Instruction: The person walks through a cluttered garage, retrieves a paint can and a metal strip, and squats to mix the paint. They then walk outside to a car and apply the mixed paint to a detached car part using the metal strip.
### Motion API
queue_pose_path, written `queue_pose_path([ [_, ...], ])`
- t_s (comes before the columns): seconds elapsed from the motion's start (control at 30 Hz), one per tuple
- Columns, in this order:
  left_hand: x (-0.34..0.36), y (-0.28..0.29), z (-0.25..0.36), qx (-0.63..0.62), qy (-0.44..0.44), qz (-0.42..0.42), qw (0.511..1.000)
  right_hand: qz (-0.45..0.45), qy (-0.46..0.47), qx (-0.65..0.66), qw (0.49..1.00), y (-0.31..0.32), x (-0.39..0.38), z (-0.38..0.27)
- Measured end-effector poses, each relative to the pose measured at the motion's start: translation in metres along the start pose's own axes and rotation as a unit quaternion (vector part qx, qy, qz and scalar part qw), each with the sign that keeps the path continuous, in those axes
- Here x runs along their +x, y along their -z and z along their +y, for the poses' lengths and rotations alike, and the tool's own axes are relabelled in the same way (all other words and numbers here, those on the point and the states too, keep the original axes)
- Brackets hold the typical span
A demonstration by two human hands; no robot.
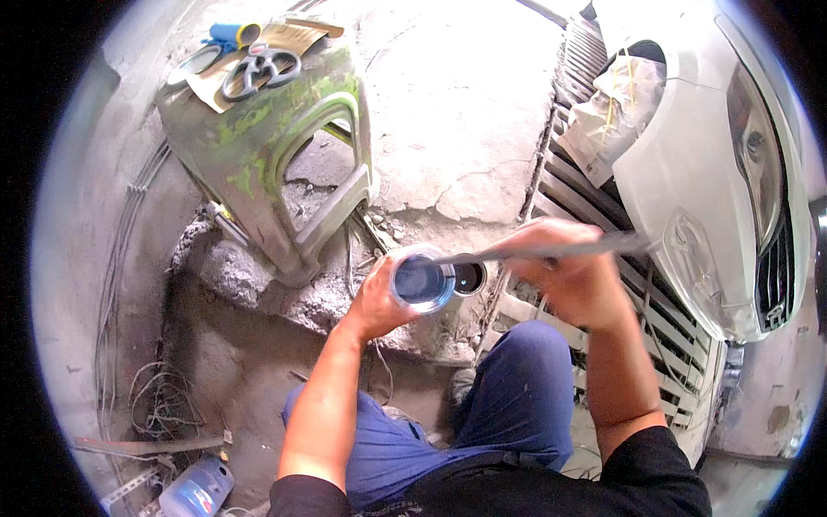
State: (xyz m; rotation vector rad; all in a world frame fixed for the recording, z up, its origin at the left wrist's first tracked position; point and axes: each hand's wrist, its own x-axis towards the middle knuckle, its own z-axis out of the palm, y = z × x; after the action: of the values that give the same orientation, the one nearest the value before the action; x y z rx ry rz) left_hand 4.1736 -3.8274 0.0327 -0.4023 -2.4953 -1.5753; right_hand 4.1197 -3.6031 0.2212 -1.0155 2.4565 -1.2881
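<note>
My left hand is wrapped round the side of a clear plastic cup, which has greyish liquid in it. In my right hand, blurred by motion, is a long thin grey stirring stick. One end of the stick reaches over the cup's rim; the other sticks out to the right past my wrist. Just right of the cup, partly hidden behind it, stands a dark round open container. Both hands are above the broken concrete ledge, in front of my knees.
A worn green stool at the upper left bears brown paper, black looped handles, a tape roll and a blue cylinder. At right is a white car bumper over slatted grating. Cables and a blue jug lie lower left.
</note>
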Motion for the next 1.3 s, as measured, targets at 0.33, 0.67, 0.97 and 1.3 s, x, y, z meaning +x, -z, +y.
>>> queue_pose_path([
  [0.33, -0.002, -0.003, 0.003, 0.067, 0.001, 0.105, 0.992, 0.018, 0.149, -0.034, 0.988, 0.008, 0.003, 0.007],
  [0.67, -0.008, -0.004, 0.0, 0.136, -0.013, 0.174, 0.975, 0.158, -0.023, 0.067, 0.985, -0.017, -0.006, 0.024],
  [0.97, -0.008, 0.001, 0.01, 0.129, 0.021, 0.219, 0.967, 0.307, -0.17, 0.343, 0.872, -0.037, -0.014, 0.064],
  [1.3, -0.019, 0.01, 0.015, 0.014, 0.032, 0.178, 0.983, 0.325, -0.219, 0.492, 0.777, -0.008, -0.04, 0.099],
])
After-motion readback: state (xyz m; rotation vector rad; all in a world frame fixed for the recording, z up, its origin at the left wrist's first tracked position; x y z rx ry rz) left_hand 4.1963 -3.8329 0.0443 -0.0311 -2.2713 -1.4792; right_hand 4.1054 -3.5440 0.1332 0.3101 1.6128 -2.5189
